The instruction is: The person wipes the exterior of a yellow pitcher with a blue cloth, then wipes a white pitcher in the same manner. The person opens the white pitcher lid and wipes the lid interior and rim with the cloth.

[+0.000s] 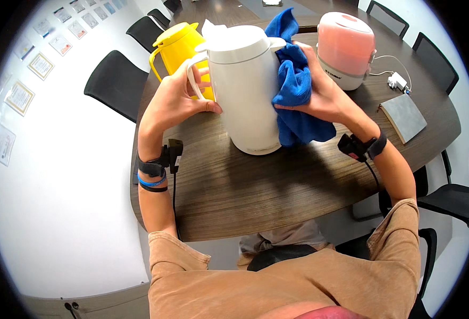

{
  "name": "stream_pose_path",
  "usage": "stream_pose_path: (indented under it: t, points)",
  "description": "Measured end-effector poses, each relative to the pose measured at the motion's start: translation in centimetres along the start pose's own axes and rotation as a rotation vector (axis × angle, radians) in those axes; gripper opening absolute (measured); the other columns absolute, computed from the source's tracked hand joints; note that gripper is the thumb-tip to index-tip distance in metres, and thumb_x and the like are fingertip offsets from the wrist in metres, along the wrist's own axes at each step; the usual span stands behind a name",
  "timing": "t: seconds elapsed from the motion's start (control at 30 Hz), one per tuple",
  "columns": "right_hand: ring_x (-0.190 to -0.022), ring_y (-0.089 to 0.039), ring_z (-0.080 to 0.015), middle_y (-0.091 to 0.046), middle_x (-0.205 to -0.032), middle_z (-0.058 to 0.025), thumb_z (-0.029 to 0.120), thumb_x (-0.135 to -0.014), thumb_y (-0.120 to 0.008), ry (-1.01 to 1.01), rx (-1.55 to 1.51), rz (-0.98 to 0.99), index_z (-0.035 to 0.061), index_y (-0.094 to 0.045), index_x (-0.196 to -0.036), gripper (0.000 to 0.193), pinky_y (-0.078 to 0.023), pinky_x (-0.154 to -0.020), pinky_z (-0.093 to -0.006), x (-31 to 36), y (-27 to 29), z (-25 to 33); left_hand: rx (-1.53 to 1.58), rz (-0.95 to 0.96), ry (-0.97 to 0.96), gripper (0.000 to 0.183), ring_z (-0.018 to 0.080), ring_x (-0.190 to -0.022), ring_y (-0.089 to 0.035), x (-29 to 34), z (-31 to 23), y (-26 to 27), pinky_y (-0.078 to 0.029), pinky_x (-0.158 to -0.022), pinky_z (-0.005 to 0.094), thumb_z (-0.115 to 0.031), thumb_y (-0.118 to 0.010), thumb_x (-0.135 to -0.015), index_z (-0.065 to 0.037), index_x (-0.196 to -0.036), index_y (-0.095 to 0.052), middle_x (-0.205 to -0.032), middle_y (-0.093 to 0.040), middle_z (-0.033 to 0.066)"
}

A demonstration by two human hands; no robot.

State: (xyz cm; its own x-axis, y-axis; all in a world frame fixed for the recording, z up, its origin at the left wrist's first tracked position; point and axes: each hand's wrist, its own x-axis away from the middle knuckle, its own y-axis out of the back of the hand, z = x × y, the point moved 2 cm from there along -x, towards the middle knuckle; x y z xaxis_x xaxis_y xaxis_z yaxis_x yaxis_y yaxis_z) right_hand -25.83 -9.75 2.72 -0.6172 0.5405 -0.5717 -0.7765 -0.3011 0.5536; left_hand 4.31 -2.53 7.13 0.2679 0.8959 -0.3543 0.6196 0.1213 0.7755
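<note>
A white insulated jug (248, 95) with a lid, a spout and a side handle is in front of me at the table's edge side, slightly tilted in the wide view. My left hand (178, 98) grips it at the handle, its thumb against the lower end and its fingers partly hidden behind. With my right hand (322, 87) I press a blue cloth (293, 80) against the jug's right side; the cloth is bunched, with one end sticking up past the lid and another hanging down. Whether the jug's base touches the table cannot be seen surely.
Behind my left hand stands a yellow jug (178, 45). A pink and white appliance (346, 50) is at the right, with a white cable and plug (398, 81) beside it. A grey notebook (403, 117) lies on the dark wooden table (234, 196). Black chairs (115, 85) surround it.
</note>
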Motion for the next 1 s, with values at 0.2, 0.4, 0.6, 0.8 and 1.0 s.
stream_pose_path:
  t: [0.2, 0.4, 0.6, 0.8, 1.0]
  points:
    - [-0.141, -0.048, -0.0381, -0.047, -0.149, -0.0221, 0.033, -0.075, -0.094, -0.148, -0.005, 0.305, 0.0085, -0.018, -0.159, 0.116, -0.038, -0.118, -0.0475, 3.4, -1.8, -6.5, 0.288, 0.049, 0.029, 0.048, 0.0217, -0.108, -0.075, -0.2, 1.0, -0.3, -0.063, -0.088, 0.0337, -0.005, -0.096, -0.068, -0.006, -0.095, -0.056, -0.123, -0.073, 0.0188]
    - [-0.137, -0.050, -0.0433, -0.049, -0.146, -0.0261, 0.030, -0.073, -0.095, -0.053, 0.148, 0.204, 0.0070, -0.034, -0.153, 0.104, -0.042, -0.116, -0.0481, 3.3, -0.9, -3.2, 0.279, 0.122, 0.057, 0.048, 0.0148, -0.090, -0.075, -0.1, -1.3, -0.1, -0.061, -0.079, 0.0287, -0.008, -0.094, -0.074, -0.012, -0.076, -0.046, -0.104, -0.078, 0.0128]
    - [-0.139, -0.048, -0.0287, -0.050, -0.146, -0.0123, 0.027, -0.077, -0.094, 0.139, 0.041, -0.111, 0.0110, -0.037, -0.156, 0.098, -0.037, -0.120, -0.0407, 0.7, 1.0, 0.1, 0.114, 0.120, 0.086, 0.038, 0.0160, -0.089, -0.077, 0.2, -1.7, 0.0, -0.062, -0.080, 0.0279, -0.010, -0.090, -0.080, -0.010, -0.084, -0.052, -0.086, -0.076, 0.0075]
    - [-0.137, -0.050, -0.0283, -0.052, -0.145, -0.0107, 0.032, -0.084, -0.089, 0.207, 0.090, -0.187, 0.0154, -0.041, -0.154, 0.086, -0.042, -0.119, -0.0430, -2.5, 2.5, -0.7, -0.058, 0.173, 0.085, 0.040, 0.0170, -0.092, -0.074, -0.2, -3.6, 0.1, -0.062, -0.088, 0.0349, -0.023, -0.088, -0.085, -0.004, -0.109, -0.062, -0.094, -0.075, 0.0071]
    - [-0.132, -0.057, -0.0317, -0.058, -0.141, -0.0167, 0.041, -0.088, -0.084, -0.092, -0.045, 0.068, 0.0118, -0.032, -0.155, 0.090, -0.046, -0.115, -0.0462, -1.0, 1.5, -4.7, 0.003, 0.176, -0.102, 0.053, 0.0252, -0.108, -0.069, 0.5, -3.7, -0.2, -0.057, -0.101, 0.0393, -0.023, -0.090, -0.083, -0.002, -0.121, -0.061, -0.120, -0.068, 0.0137]
